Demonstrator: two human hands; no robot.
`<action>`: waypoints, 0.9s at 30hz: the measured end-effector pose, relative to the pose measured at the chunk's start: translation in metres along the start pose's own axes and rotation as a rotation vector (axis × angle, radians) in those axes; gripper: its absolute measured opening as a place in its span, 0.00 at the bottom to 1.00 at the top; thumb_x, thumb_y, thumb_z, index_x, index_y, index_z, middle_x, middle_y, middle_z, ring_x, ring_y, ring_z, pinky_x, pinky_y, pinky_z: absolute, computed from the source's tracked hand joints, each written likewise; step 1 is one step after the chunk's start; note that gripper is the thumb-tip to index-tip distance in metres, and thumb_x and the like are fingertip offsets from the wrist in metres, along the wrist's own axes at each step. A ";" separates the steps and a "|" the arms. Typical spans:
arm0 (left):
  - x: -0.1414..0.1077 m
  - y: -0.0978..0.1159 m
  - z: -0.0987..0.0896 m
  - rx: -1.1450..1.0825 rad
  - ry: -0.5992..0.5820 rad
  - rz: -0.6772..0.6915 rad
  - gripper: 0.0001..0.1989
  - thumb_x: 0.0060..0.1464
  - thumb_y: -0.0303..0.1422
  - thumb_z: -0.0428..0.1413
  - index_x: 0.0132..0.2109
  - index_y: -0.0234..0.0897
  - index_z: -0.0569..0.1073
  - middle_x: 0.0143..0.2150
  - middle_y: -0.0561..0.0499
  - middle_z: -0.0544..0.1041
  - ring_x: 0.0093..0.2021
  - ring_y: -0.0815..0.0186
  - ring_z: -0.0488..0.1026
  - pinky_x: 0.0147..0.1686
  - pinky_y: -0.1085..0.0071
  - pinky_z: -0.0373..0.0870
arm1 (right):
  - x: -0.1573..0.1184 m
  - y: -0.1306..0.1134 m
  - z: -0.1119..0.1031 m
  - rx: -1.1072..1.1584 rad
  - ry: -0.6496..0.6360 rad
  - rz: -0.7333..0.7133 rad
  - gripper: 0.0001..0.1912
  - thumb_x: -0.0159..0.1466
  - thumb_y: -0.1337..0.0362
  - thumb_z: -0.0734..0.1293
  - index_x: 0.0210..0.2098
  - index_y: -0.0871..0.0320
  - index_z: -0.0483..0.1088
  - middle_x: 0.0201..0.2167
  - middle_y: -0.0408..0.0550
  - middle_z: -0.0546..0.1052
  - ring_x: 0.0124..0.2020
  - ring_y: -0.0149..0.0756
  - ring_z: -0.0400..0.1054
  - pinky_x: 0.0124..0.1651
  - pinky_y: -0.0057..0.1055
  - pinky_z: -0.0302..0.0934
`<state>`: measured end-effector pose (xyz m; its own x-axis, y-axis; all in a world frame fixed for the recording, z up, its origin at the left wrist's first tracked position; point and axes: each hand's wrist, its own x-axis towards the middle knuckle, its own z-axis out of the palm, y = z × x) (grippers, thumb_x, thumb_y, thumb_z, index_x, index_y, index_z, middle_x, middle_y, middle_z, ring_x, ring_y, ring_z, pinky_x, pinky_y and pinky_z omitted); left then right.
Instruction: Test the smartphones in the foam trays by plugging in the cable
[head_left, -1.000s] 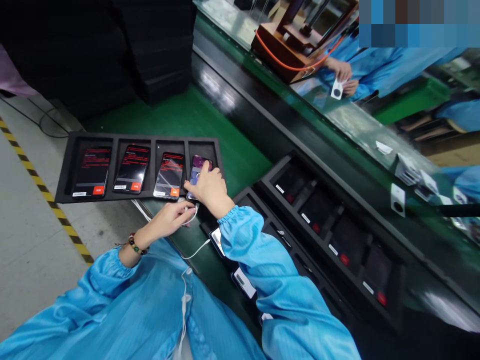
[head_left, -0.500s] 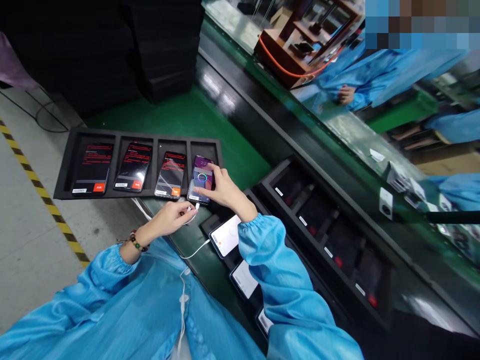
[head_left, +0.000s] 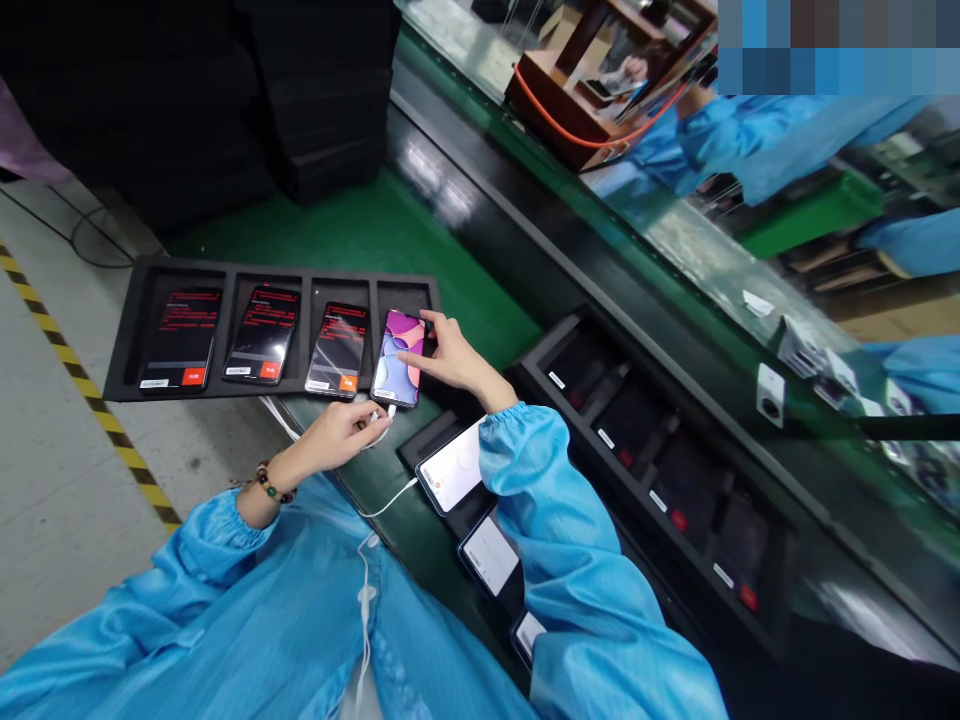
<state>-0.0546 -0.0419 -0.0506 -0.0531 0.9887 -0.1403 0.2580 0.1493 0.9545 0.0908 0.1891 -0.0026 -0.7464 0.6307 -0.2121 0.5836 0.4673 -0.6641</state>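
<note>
A lit smartphone [head_left: 397, 375] with a purple, orange and blue screen lies tilted at the lower edge of the rightmost tray compartment. My right hand [head_left: 454, 355] grips its right side, the thumb over the screen and the fingers at the edge. Below it, my left hand [head_left: 341, 435] is closed on a white cable [head_left: 381, 438], whose plug sits at the phone's bottom end. Three more smartphones, a left one [head_left: 180, 340], a middle one [head_left: 262, 335] and a right one [head_left: 337, 345], rest in the black foam tray [head_left: 172, 393], showing red text on dark screens.
A second foam tray [head_left: 517, 372] with several dark phones stands on the right. Nearer me, a white-screened phone [head_left: 450, 470] has a cable plugged in, with others below it. Black foam stacks [head_left: 322, 100] rise behind. Across the conveyor [head_left: 480, 220], a co-worker's blue sleeve [head_left: 727, 140] shows.
The phone's screen has gone from a dimmed view with a coloured ring to a bright wallpaper. My right thumb has shifted slightly up the screen. My left hand keeps its hold.
</note>
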 end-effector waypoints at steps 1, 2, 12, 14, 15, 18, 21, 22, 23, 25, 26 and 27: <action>0.000 0.000 0.000 0.006 0.002 -0.001 0.22 0.73 0.50 0.56 0.45 0.35 0.82 0.28 0.50 0.81 0.26 0.67 0.72 0.28 0.73 0.62 | -0.001 0.001 -0.001 0.008 -0.029 -0.012 0.52 0.66 0.48 0.80 0.78 0.62 0.57 0.64 0.63 0.69 0.62 0.50 0.71 0.68 0.47 0.68; 0.000 0.000 0.000 0.009 0.006 -0.003 0.22 0.73 0.50 0.56 0.45 0.35 0.82 0.28 0.50 0.81 0.26 0.67 0.72 0.28 0.73 0.62 | -0.001 0.002 -0.001 0.015 -0.050 -0.018 0.54 0.65 0.48 0.81 0.79 0.62 0.55 0.65 0.63 0.69 0.63 0.50 0.72 0.69 0.49 0.68; 0.000 0.001 0.000 0.025 0.029 -0.011 0.22 0.72 0.50 0.57 0.44 0.36 0.83 0.27 0.52 0.78 0.26 0.68 0.69 0.27 0.74 0.59 | 0.006 0.011 -0.002 0.086 -0.073 0.012 0.43 0.72 0.47 0.74 0.78 0.58 0.57 0.64 0.60 0.67 0.57 0.44 0.74 0.66 0.48 0.72; 0.000 0.003 0.000 0.033 0.028 -0.015 0.22 0.72 0.50 0.57 0.44 0.36 0.83 0.26 0.52 0.77 0.25 0.68 0.69 0.27 0.73 0.59 | 0.006 0.012 -0.002 0.083 -0.072 0.007 0.43 0.73 0.48 0.73 0.78 0.60 0.57 0.63 0.60 0.68 0.57 0.44 0.74 0.66 0.47 0.72; 0.000 0.003 0.000 0.035 0.025 -0.017 0.22 0.72 0.50 0.57 0.44 0.35 0.83 0.26 0.52 0.78 0.25 0.68 0.69 0.27 0.73 0.59 | 0.006 0.013 -0.003 0.082 -0.071 0.006 0.43 0.73 0.48 0.73 0.78 0.61 0.56 0.63 0.60 0.68 0.57 0.43 0.73 0.67 0.47 0.71; 0.000 0.004 0.000 0.036 0.020 -0.027 0.22 0.71 0.50 0.57 0.44 0.35 0.82 0.26 0.52 0.78 0.24 0.69 0.68 0.26 0.73 0.59 | 0.007 0.015 -0.002 0.077 -0.065 -0.002 0.39 0.75 0.51 0.72 0.77 0.60 0.57 0.62 0.59 0.69 0.57 0.43 0.73 0.67 0.47 0.71; 0.000 0.002 0.000 0.041 0.027 -0.030 0.22 0.72 0.51 0.57 0.44 0.35 0.82 0.26 0.52 0.78 0.23 0.69 0.66 0.26 0.73 0.58 | 0.008 0.017 -0.001 0.072 -0.060 -0.014 0.37 0.75 0.51 0.70 0.77 0.58 0.58 0.60 0.57 0.69 0.56 0.42 0.73 0.66 0.47 0.71; 0.000 0.001 0.001 0.042 0.028 -0.030 0.22 0.72 0.51 0.57 0.44 0.35 0.82 0.26 0.52 0.78 0.23 0.69 0.66 0.25 0.73 0.57 | 0.008 0.018 0.000 0.073 -0.063 -0.015 0.39 0.75 0.51 0.71 0.77 0.59 0.58 0.60 0.57 0.68 0.56 0.42 0.73 0.66 0.47 0.71; 0.000 0.000 0.001 0.041 0.029 -0.029 0.22 0.72 0.51 0.57 0.44 0.35 0.82 0.26 0.52 0.78 0.23 0.69 0.66 0.25 0.73 0.57 | 0.008 0.018 0.000 0.075 -0.068 -0.015 0.41 0.74 0.50 0.72 0.78 0.59 0.57 0.61 0.57 0.68 0.56 0.43 0.73 0.65 0.46 0.72; 0.000 -0.002 0.002 0.040 0.036 -0.025 0.22 0.72 0.51 0.57 0.44 0.35 0.82 0.26 0.52 0.77 0.23 0.69 0.66 0.25 0.73 0.58 | 0.007 0.017 0.001 0.082 -0.077 -0.021 0.47 0.70 0.49 0.77 0.78 0.59 0.56 0.63 0.59 0.67 0.58 0.45 0.73 0.65 0.47 0.73; 0.000 -0.002 0.002 0.041 0.040 -0.023 0.22 0.72 0.51 0.57 0.44 0.35 0.82 0.26 0.52 0.77 0.23 0.70 0.66 0.25 0.73 0.58 | 0.007 0.017 0.001 0.087 -0.080 -0.025 0.49 0.68 0.48 0.79 0.78 0.59 0.56 0.64 0.59 0.66 0.59 0.47 0.73 0.65 0.48 0.73; 0.000 -0.003 0.002 0.043 0.042 -0.022 0.22 0.72 0.51 0.57 0.44 0.35 0.82 0.26 0.52 0.77 0.23 0.70 0.66 0.25 0.73 0.58 | 0.006 0.018 0.002 0.091 -0.079 -0.030 0.51 0.66 0.48 0.80 0.78 0.58 0.56 0.65 0.60 0.65 0.61 0.48 0.72 0.66 0.49 0.73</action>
<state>-0.0537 -0.0425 -0.0540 -0.0993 0.9838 -0.1490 0.2975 0.1722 0.9391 0.0958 0.2003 -0.0169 -0.7880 0.5650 -0.2447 0.5319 0.4244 -0.7328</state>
